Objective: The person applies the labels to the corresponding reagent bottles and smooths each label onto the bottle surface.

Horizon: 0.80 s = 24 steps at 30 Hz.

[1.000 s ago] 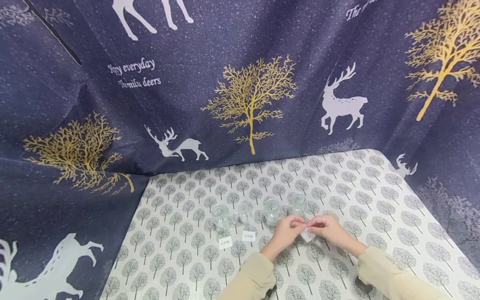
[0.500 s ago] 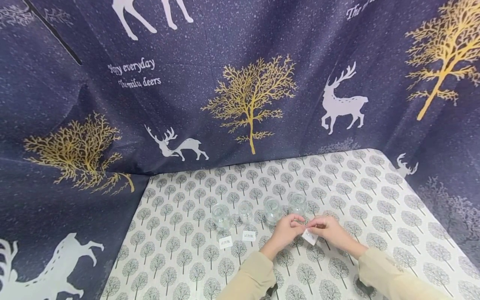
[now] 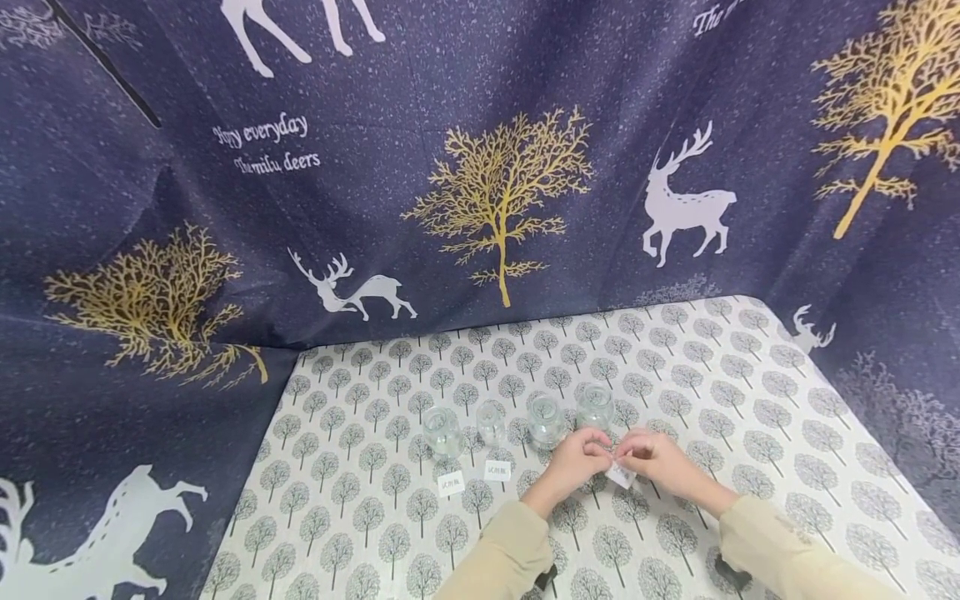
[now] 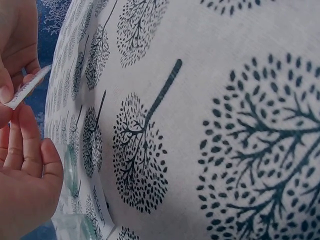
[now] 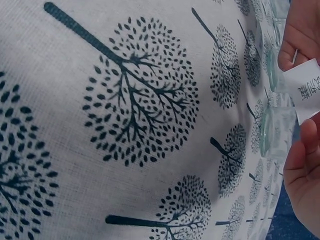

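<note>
Between both hands is a small white paper label with printed black characters (image 3: 620, 476), tilted, its upper part covered by fingertips. My left hand (image 3: 576, 460) pinches it from the left; its thumb and fingers meet at the label's edge in the left wrist view. From the other side my right hand (image 3: 658, 462) pinches the same label (image 5: 304, 90). Just beyond the hands stands a clear glass jar (image 3: 596, 405), partly hidden by them. Left of it are another glass jar (image 3: 546, 419), a narrower one (image 3: 491, 422) and a wide one (image 3: 442, 432).
Two similar white labels lie on the tablecloth (image 3: 360, 533) before the left jars: one label (image 3: 451, 483) under the wide jar, another label (image 3: 497, 471) by the narrow one. A dark blue curtain (image 3: 360, 208) with deer and trees hangs behind the table.
The label between the hands has turned slightly and shows at a different tilt. Both hands have shifted only a little; jars and table labels have stayed put.
</note>
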Motion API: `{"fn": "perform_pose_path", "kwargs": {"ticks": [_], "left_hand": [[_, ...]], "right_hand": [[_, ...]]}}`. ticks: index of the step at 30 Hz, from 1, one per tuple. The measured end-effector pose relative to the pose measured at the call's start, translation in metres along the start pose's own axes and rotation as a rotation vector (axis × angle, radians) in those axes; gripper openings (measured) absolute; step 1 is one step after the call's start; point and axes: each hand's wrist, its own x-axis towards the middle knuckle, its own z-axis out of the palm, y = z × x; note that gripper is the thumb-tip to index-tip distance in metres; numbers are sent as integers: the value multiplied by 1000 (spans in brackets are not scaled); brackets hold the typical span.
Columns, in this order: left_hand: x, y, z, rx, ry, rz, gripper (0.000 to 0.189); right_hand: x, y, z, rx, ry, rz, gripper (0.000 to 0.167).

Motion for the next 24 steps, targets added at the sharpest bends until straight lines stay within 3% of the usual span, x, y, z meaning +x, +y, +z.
{"fn": "perform_pose_path", "kwargs": {"ticks": [4,11,19,24], "left_hand": [[2,0,2,-2,12,13,22],[4,-3,7,-2,66,31,20],[8,-11,14,-20,130,39,20],[10,-14,17,16,168,67,22]], "right_hand": [[0,-7,-4,13,-5,38,10],[-1,15,-7,68,32,104,12],[-3,22,-14,84,41,219,3],[-4,24,-18,102,72,202,6]]}}
